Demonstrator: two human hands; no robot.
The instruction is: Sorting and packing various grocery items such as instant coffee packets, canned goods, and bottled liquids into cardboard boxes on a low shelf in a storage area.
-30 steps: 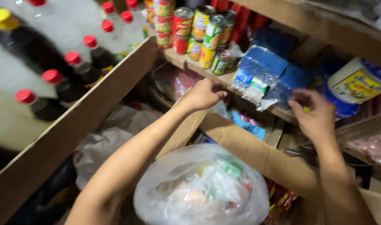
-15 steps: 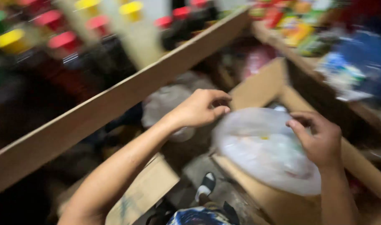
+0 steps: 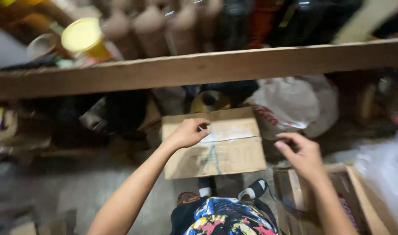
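My left hand (image 3: 188, 132) hovers over the top left of a closed brown cardboard box (image 3: 227, 150) on the floor, with its fingers curled and nothing in them. To the right of that box, my right hand (image 3: 301, 154) is held with fingers loosely bent, and it holds nothing. It is above the edge of a second, open cardboard box (image 3: 360, 198). A clear plastic bag (image 3: 384, 174) shows blurred at the far right edge.
A long wooden shelf board (image 3: 199, 67) crosses the view above the boxes, with bottles and a yellow-lidded jar (image 3: 83, 37) on it. A white plastic bag (image 3: 295, 104) lies under the shelf. My patterned shorts (image 3: 225, 217) and sandals are at the bottom.
The view swung down from the shelves to the floor. The hands let go of the clear plastic bag, which now sits at the far right, and moved over the closed cardboard box.
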